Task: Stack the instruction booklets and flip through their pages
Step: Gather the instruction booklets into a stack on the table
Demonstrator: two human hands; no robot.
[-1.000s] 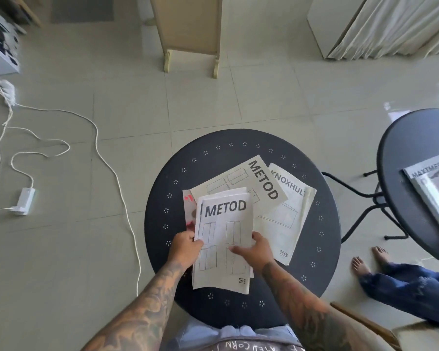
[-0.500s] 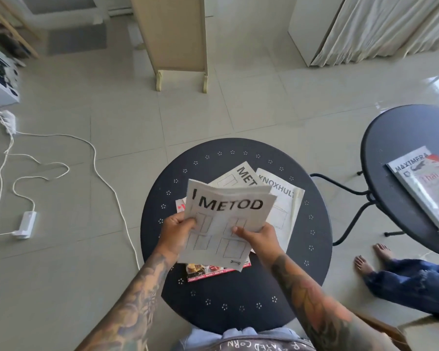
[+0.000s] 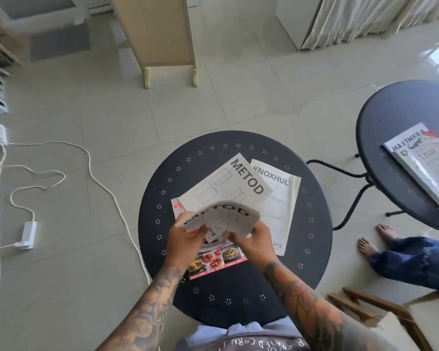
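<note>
Step in hand, by judgement: fanning pages. Advisable to keep the bend shallow and release leaves singly. Left hand [image 3: 185, 235] is closed on the arched METOD booklet [image 3: 222, 219], held above the round black table [image 3: 314, 231]; right hand [image 3: 255, 240] pinches its near edge. A second METOD booklet [image 3: 228, 186] and KNOXHULT booklet [image 3: 280, 201] lie overlapped beneath.

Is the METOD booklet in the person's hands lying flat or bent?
Bent. The held METOD booklet arches upward between the left hand and right hand, page edges fanned.
</note>
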